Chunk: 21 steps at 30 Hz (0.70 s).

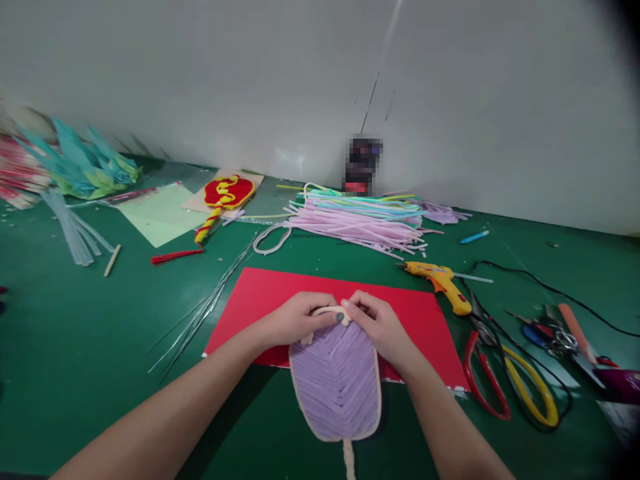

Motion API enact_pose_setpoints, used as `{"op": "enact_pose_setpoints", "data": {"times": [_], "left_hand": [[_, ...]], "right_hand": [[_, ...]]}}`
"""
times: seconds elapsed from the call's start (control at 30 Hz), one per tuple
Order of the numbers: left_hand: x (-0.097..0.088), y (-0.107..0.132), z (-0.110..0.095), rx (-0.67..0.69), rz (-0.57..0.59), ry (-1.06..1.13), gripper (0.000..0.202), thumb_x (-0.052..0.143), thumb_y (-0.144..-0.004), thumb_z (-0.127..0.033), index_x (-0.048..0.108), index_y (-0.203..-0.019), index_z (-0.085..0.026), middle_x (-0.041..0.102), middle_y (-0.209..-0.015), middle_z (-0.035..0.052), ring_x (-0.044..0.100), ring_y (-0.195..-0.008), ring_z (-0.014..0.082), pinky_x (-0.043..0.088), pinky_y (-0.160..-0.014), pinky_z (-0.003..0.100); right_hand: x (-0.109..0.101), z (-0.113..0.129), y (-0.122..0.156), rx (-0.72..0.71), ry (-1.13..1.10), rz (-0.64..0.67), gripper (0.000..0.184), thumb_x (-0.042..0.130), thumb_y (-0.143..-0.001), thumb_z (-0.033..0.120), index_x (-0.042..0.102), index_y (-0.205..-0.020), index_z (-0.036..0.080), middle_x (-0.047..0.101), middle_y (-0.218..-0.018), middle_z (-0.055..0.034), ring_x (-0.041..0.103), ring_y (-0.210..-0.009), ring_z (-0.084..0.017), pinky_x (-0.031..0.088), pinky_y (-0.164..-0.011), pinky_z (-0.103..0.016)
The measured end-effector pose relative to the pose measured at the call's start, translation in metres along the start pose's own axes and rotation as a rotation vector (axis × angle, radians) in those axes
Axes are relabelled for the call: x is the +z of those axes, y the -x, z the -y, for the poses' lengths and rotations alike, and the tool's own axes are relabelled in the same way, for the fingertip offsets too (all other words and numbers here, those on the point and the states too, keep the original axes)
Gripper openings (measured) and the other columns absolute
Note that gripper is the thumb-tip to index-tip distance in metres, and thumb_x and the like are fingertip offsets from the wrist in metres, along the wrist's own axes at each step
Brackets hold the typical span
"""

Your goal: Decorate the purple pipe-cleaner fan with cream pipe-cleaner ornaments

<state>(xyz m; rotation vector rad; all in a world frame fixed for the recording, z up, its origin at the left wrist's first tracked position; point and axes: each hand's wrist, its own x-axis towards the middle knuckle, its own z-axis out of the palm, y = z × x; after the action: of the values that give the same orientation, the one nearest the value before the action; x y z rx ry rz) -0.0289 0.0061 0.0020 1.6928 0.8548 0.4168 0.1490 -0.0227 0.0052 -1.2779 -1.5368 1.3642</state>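
Observation:
A lilac leaf-shaped fan [336, 383] made of pipe cleaners, edged with a cream cord, lies over a red card sheet [260, 297] on the green table. My left hand [295, 320] pinches the cream edging at the fan's top left. My right hand [377, 327] pinches the same edging at the top right, fingers curled. The two hands almost touch at the fan's tip. A cream stem hangs from the fan's near end toward me.
A pile of pink and lilac pipe cleaners [360, 220] lies behind the card. A yellow glue gun [443, 281], red pliers [483, 380], yellow-handled cutters [533, 393] and scissors sit right. Thin wires [200, 320], a red-and-yellow finished fan [225, 195] and teal paper leaves [90, 167] lie left.

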Motion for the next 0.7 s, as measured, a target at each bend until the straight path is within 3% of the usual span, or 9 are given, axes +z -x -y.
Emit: {"op": "enact_pose_setpoints", "data": {"times": [0.7], "left_hand": [[-0.0006,0.0004,-0.0033,0.031,0.003,-0.053,0.022,0.045,-0.081,-0.035,0.050,-0.072,-0.015,0.043,-0.064,-0.0039,0.041,-0.060,0.0080,0.031,-0.053,0.018]], "right_hand": [[0.0007,0.0020,-0.0008,0.004,0.017,-0.009,0.032,0.051,-0.078,0.045,0.048,-0.062,0.018,0.038,-0.056,0.0041,0.035,-0.053,-0.009,0.027,-0.048,-0.022]]}}
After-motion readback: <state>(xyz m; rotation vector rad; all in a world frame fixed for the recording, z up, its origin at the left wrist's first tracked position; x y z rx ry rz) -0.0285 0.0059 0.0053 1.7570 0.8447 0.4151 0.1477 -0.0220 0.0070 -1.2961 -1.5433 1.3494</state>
